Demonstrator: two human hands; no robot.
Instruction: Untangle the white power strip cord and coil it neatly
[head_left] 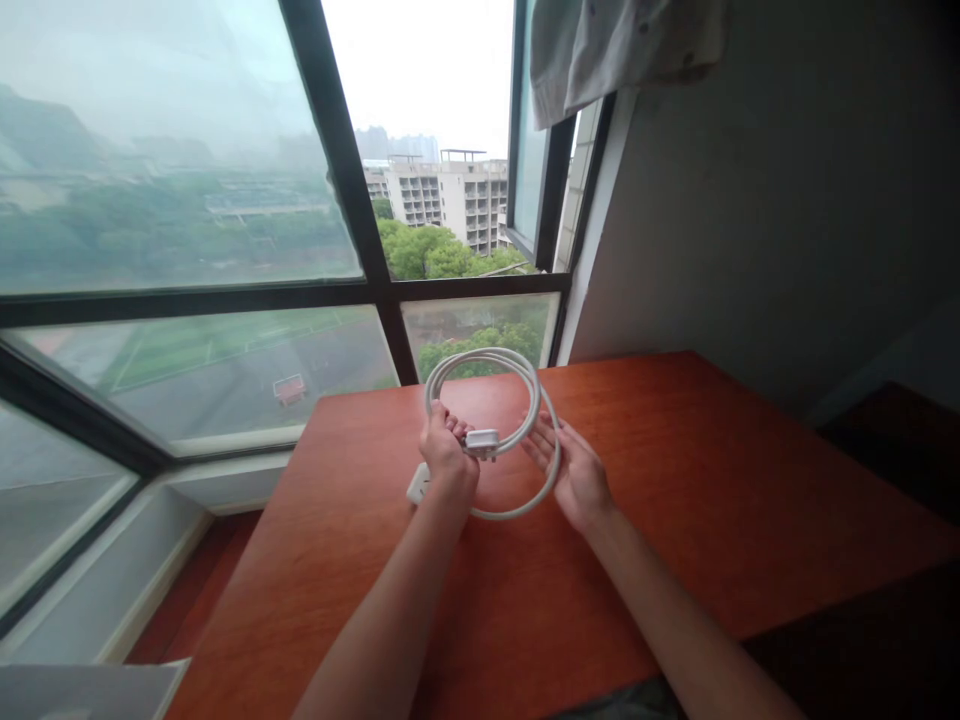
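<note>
A white cable (525,385) is wound into loops and held up over a red-brown wooden table (675,470). My left hand (445,452) is closed around the loops at their left side, next to a small white plug block (482,441). My right hand (574,470) is on the right of the coil, palm up and fingers spread, with the lower loop resting across the fingers. A white socket block (417,484) lies on the table partly hidden behind my left wrist.
A large window with dark frames (375,290) runs behind and left of the table. A grey wall (787,200) stands to the right, and a pale cloth (622,45) hangs at the top. The table's left edge drops to a low sill (112,560).
</note>
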